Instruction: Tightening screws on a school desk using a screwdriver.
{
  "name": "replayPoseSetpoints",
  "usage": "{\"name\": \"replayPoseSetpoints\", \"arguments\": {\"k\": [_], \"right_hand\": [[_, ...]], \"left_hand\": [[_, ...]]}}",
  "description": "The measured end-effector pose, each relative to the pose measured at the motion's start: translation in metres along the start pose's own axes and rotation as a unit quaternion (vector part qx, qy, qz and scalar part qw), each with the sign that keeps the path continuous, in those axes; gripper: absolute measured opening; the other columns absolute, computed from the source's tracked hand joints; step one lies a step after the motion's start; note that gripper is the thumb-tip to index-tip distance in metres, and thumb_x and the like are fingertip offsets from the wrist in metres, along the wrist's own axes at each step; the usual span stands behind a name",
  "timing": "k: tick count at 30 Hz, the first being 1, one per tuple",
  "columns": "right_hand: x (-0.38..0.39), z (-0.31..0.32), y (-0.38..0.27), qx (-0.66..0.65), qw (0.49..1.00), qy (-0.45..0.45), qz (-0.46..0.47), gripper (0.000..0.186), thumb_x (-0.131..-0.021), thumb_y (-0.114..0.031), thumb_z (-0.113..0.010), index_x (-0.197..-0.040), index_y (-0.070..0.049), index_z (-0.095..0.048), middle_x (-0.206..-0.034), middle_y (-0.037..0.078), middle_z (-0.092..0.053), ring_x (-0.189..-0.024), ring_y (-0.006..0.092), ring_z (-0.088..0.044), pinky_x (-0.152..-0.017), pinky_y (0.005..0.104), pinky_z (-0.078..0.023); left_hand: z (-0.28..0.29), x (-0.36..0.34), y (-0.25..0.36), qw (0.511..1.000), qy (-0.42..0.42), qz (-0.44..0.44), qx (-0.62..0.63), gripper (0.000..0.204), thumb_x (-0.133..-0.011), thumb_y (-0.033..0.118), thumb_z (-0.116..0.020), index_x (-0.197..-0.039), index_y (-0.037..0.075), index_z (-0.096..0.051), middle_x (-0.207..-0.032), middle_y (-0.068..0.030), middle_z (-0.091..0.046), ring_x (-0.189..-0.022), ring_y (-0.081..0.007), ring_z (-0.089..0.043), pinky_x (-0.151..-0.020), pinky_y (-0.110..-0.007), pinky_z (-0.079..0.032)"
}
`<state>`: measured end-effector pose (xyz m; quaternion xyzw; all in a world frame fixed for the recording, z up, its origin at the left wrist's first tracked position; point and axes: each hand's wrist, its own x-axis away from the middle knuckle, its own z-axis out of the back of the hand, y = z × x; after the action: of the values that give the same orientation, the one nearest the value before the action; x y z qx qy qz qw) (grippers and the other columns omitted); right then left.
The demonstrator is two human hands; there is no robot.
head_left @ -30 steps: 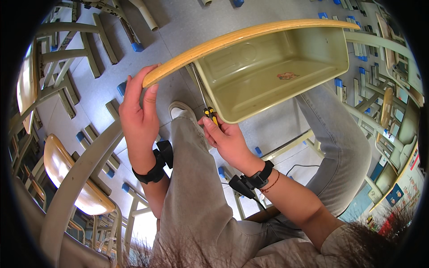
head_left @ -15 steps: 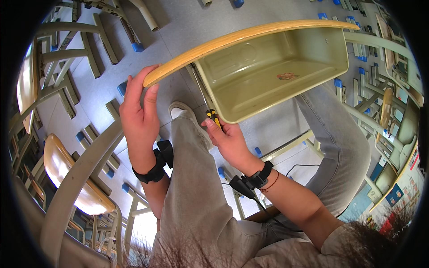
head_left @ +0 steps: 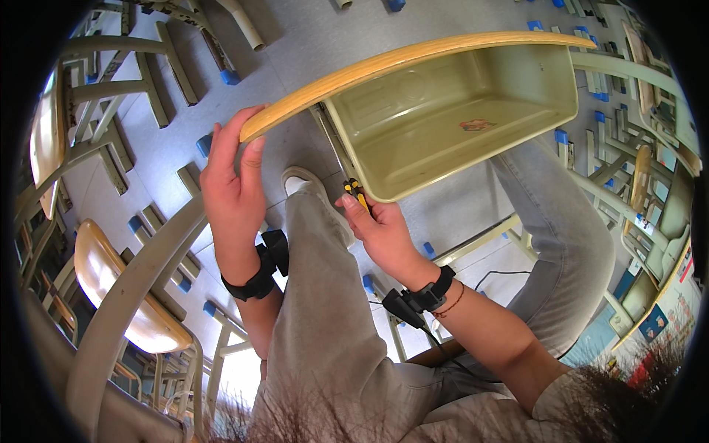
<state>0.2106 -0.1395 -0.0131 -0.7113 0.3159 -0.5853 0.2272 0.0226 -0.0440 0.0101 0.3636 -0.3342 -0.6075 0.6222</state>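
Note:
A school desk with a wooden top (head_left: 413, 57) and a beige metal drawer box (head_left: 443, 148) is tipped so the open side faces me. My left hand (head_left: 235, 173) is closed round the left end of the wooden top, thumb on the near side and fingers beyond. Near the box's lower left corner, my right hand (head_left: 380, 225) pinches a small black-and-yellow hand tool (head_left: 355, 193) beside the desk's metal side rail (head_left: 336, 144). Its working end is hidden, so I cannot tell its exact kind. A reddish sticker (head_left: 478, 125) lies inside the box.
A wooden-seated chair (head_left: 122, 288) stands close on the left, its curved metal frame (head_left: 136, 295) near my left forearm. More chairs and desks with blue-capped feet crowd both sides. My legs (head_left: 317, 295) are under and beside the desk. A black cable (head_left: 443, 351) trails from my right wrist strap.
The view has shifted slightly. My right hand and the black-and-yellow tool have turned a little by the box corner; my left hand keeps its hold on the desk top.

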Motion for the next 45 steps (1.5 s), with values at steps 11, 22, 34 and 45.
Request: {"name": "replayPoseSetpoints", "arguments": {"k": [11,22,34,45], "right_hand": [[0.001,0.007,-0.010,-0.208,0.962,-0.142,-0.106,0.035,-0.107,-0.032,-0.046,-0.109,-0.001,-0.062,-0.064,-0.004,-0.043,-0.054,0.0048,-0.033,-0.051,0.0226,-0.027],[-0.002,0.013,-0.013,-0.343,0.895,-0.227,-0.172,0.042,-0.107,-0.039,-0.042,-0.109,-0.001,-0.061,-0.065,-0.003,-0.043,-0.049,0.0058,-0.034,-0.046,0.0227,-0.028],[-0.002,-0.010,-0.001,0.196,0.975,0.069,0.077,0.038,-0.107,-0.040,-0.044,-0.098,-0.006,-0.058,-0.059,-0.007,-0.037,-0.051,0.0077,-0.031,-0.049,0.0224,-0.028],[-0.006,0.009,-0.012,-0.210,0.959,-0.115,-0.151,0.037,-0.107,-0.037,-0.041,-0.104,-0.005,-0.059,-0.078,0.004,-0.055,-0.068,0.0112,-0.050,-0.066,0.0285,-0.045]], "left_hand": [[0.000,0.000,0.001,1.000,-0.001,0.008,-0.004,0.025,-0.099,0.012,-0.055,-0.123,0.006,-0.061,-0.114,-0.0088,-0.069,-0.110,-0.0253,-0.065,-0.117,-0.053,-0.027],[-0.001,-0.001,0.002,1.000,-0.004,0.005,-0.002,0.026,-0.100,0.012,-0.055,-0.124,0.006,-0.061,-0.113,-0.0087,-0.069,-0.109,-0.0250,-0.065,-0.117,-0.054,-0.026],[-0.002,-0.001,0.001,1.000,-0.006,-0.007,-0.009,0.029,-0.101,0.010,-0.055,-0.128,0.002,-0.059,-0.115,-0.0073,-0.068,-0.101,-0.0133,-0.060,-0.092,-0.026,-0.044],[-0.001,0.000,0.000,1.000,-0.006,-0.002,-0.008,0.027,-0.100,0.011,-0.055,-0.125,0.004,-0.060,-0.114,-0.0080,-0.068,-0.102,-0.0187,-0.062,-0.103,-0.038,-0.035]]}}
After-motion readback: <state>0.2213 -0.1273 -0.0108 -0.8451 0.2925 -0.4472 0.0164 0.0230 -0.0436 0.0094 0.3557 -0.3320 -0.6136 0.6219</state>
